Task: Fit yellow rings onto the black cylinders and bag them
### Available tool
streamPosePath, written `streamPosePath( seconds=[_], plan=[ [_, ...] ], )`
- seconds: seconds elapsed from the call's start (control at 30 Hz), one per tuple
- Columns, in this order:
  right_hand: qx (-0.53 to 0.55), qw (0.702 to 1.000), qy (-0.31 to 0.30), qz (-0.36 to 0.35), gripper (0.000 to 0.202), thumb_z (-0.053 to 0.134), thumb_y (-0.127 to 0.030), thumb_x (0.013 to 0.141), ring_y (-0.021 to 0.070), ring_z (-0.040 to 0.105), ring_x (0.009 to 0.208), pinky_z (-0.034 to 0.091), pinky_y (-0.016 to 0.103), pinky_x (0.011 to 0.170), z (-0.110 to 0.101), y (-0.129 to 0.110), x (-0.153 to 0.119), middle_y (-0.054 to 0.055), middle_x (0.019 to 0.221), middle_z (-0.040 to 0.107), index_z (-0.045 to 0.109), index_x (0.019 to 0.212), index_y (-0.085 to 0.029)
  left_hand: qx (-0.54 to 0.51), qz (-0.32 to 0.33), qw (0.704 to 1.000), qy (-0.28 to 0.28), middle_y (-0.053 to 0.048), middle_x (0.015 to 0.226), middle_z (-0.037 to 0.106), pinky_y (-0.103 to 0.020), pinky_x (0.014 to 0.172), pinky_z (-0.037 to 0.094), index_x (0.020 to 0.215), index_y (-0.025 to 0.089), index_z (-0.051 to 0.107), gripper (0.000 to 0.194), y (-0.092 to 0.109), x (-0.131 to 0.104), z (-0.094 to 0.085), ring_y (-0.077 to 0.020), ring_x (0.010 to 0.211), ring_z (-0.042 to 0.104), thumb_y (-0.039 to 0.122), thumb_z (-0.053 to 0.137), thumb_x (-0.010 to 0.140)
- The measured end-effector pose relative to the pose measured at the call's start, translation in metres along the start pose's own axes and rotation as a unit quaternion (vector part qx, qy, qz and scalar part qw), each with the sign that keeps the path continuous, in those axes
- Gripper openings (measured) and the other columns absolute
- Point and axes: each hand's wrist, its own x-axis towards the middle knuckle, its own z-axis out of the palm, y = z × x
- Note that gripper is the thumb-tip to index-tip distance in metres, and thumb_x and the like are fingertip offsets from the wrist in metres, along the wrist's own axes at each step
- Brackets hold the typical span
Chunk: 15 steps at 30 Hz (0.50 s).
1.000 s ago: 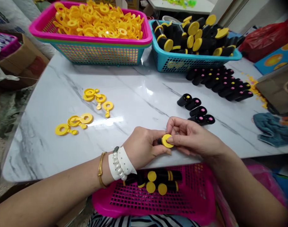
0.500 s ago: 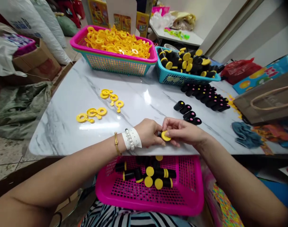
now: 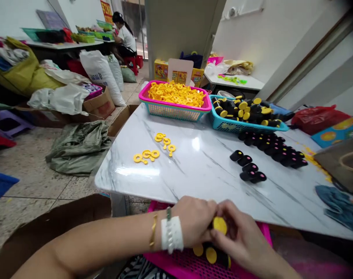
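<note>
Holds a yellow-capped black cylinder (image 3: 220, 225) between left hand (image 3: 194, 219) and right hand (image 3: 244, 237), just past the near edge of a marble-patterned table (image 3: 191, 180) and above a magenta basket (image 3: 265, 232). Curls the left fingers around the dark body, mostly hidden from view, and grasps beside the round yellow face with the right thumb and fingers, slightly blurred. Wears a gold bangle (image 3: 153, 232), a white band (image 3: 178, 234) and pearly beads (image 3: 170, 236) on the left wrist.

Shows more yellow-capped cylinders (image 3: 211, 255) inside the magenta basket, directly below the hands and partly covered by them. Has loose yellow ring pieces (image 3: 155, 154) on the left part of the tabletop, in two small groups. Shows to the right of these a short group of five black cylinders (image 3: 245, 160), with pink or yellow dots on the visible ends, and beyond it a larger cluster of dotted cylinders (image 3: 273, 149).

Has at the far edge a pink-rimmed basket (image 3: 143, 93) heaped with yellow ring pieces, beside a blue basket (image 3: 237, 126) full of black cylinders with yellow caps. Shows along the right side a red plastic bag (image 3: 320, 119), a brown paper bag (image 3: 339, 164), a blue cloth (image 3: 337, 205) and scattered yellow bits (image 3: 314, 159). Includes, in the left background, a seated person (image 3: 126, 38) in a white top at another table, well apart from the hands.
</note>
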Motion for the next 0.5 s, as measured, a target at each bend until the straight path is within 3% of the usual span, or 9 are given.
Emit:
streamPosePath(
  seconds=[0.07,0.13,0.2,0.27,0.33,0.4,0.5],
  plan=[
    [-0.019,0.999,-0.045,0.007,0.017,0.061,-0.023,0.08,0.0123,0.045,0.054,0.032,0.024,0.049,0.006,-0.001,-0.016,-0.006,0.064,0.049,0.048,0.092,-0.024,-0.021,0.01,0.999,0.031,-0.005,0.085,0.068,-0.03,0.058,0.049,0.101,0.019,0.057,0.042,-0.008,-0.026,-0.012,-0.0216,0.072,0.065,0.055,0.064,0.08],
    [-0.026,0.998,-0.047,0.018,0.023,0.064,-0.025,0.08,0.0131,0.048,0.056,0.033,0.025,0.051,0.004,0.0,-0.023,-0.005,0.065,0.051,0.052,0.1,-0.024,0.011,-0.019,0.991,0.135,-0.007,0.091,0.067,-0.033,0.068,0.051,0.103,0.018,0.058,0.039,-0.034,-0.043,-0.033,-0.0217,0.081,0.064,0.053,0.059,0.085],
    [-0.016,0.999,-0.009,0.03,0.021,0.062,-0.029,0.084,0.0135,0.049,0.058,0.034,0.025,0.053,0.0,0.004,-0.023,-0.004,0.066,0.052,0.054,0.103,-0.023,0.118,-0.058,0.959,0.253,-0.013,0.107,0.065,-0.041,0.087,0.049,0.111,0.015,0.059,0.035,-0.074,-0.047,-0.057,-0.0261,0.099,0.06,0.043,0.053,0.09],
    [0.009,0.999,0.037,0.031,0.013,0.057,-0.031,0.089,0.0131,0.047,0.058,0.035,0.025,0.054,-0.004,0.008,-0.02,-0.003,0.065,0.051,0.056,0.098,-0.021,0.228,-0.112,0.934,0.25,-0.016,0.108,0.066,-0.049,0.094,0.044,0.11,0.013,0.062,0.036,-0.114,-0.042,-0.077,-0.0309,0.1,0.059,0.04,0.053,0.088],
    [0.029,0.997,0.064,0.016,0.011,0.055,-0.03,0.091,0.0126,0.046,0.058,0.035,0.025,0.055,-0.005,0.01,-0.015,-0.003,0.064,0.051,0.058,0.092,-0.02,0.274,-0.156,0.928,0.2,-0.014,0.098,0.068,-0.047,0.089,0.045,0.101,0.014,0.067,0.031,-0.141,-0.033,-0.087,-0.0312,0.092,0.06,0.037,0.05,0.088],
    [0.047,0.996,0.076,-0.002,0.01,0.056,-0.029,0.09,0.0119,0.045,0.057,0.036,0.025,0.055,-0.003,0.01,-0.011,-0.003,0.063,0.051,0.06,0.09,-0.02,0.285,-0.152,0.926,0.195,-0.012,0.092,0.068,-0.044,0.084,0.047,0.096,0.017,0.067,0.028,-0.147,-0.024,-0.089,-0.0308,0.088,0.061,0.037,0.049,0.089],
    [0.126,0.984,0.124,-0.004,0.013,0.059,-0.033,0.091,0.0121,0.049,0.06,0.04,0.025,0.056,0.002,0.004,-0.003,-0.002,0.066,0.054,0.06,0.091,-0.02,0.252,-0.066,0.926,0.274,-0.01,0.095,0.068,-0.044,0.088,0.046,0.103,0.019,0.062,0.025,-0.115,-0.01,-0.079,-0.0297,0.093,0.06,0.038,0.056,0.089]
  ],
)
